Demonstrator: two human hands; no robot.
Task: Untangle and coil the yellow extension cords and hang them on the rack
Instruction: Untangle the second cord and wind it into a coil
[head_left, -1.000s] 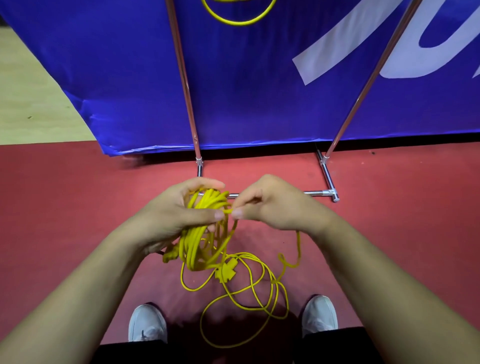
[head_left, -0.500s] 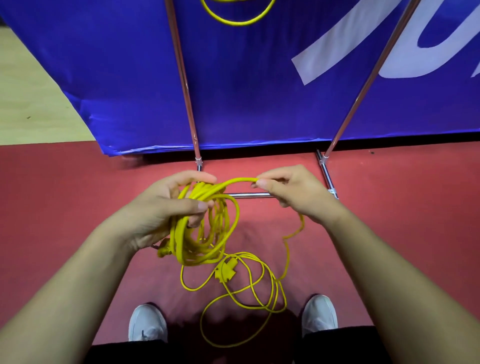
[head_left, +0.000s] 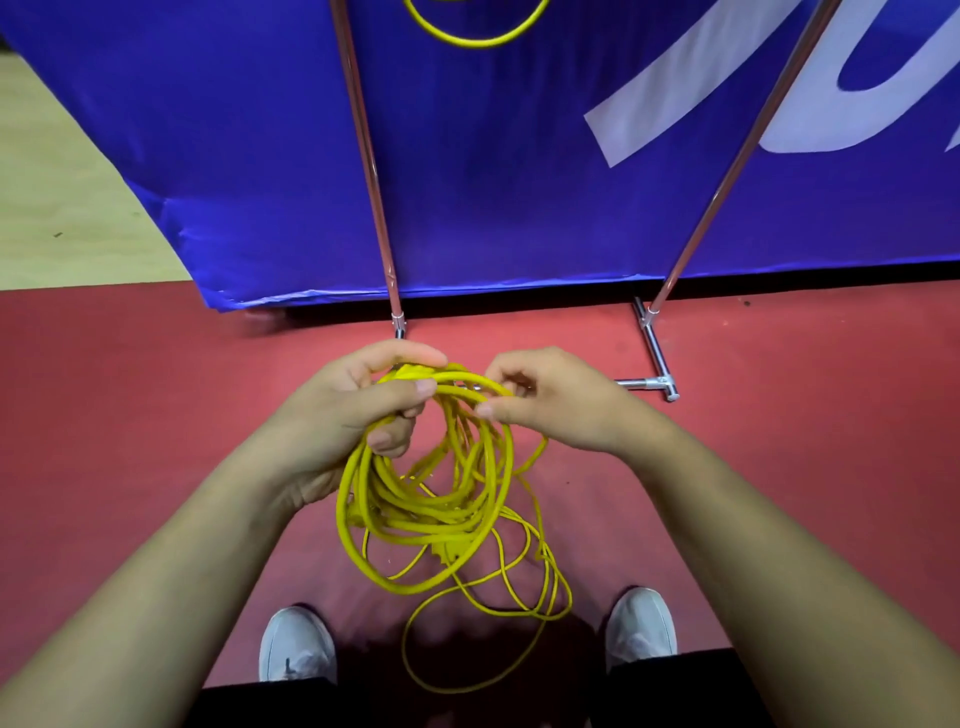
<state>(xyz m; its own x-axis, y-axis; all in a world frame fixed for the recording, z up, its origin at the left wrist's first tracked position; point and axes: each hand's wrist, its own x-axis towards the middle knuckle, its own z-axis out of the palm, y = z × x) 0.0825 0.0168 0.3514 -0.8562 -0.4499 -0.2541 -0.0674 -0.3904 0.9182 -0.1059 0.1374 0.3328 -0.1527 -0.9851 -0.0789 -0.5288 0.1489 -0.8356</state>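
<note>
A yellow extension cord (head_left: 431, 525) hangs as a loose bundle of loops from my left hand (head_left: 353, 415), which is closed around the top of the bundle. My right hand (head_left: 550, 400) pinches one strand of the same cord just right of the left hand's fingertips. Slack loops (head_left: 498, 597) trail down to the floor between my shoes. Directly ahead stands the metal rack (head_left: 363, 145) with two slanting poles. Another yellow cord loop (head_left: 475, 39) hangs from it at the top edge of the view.
A blue banner (head_left: 519, 182) stands behind the rack poles. The rack's chrome foot bar (head_left: 654, 358) lies on the red floor mat (head_left: 130, 389) to the right of my hands. My white shoes (head_left: 296, 644) are at the bottom. Wood flooring (head_left: 62, 197) shows at far left.
My right hand has come back in toward the left hand, laying another loop onto the bundle. The bundle now hangs wider and lower, and less slack lies on the floor.
</note>
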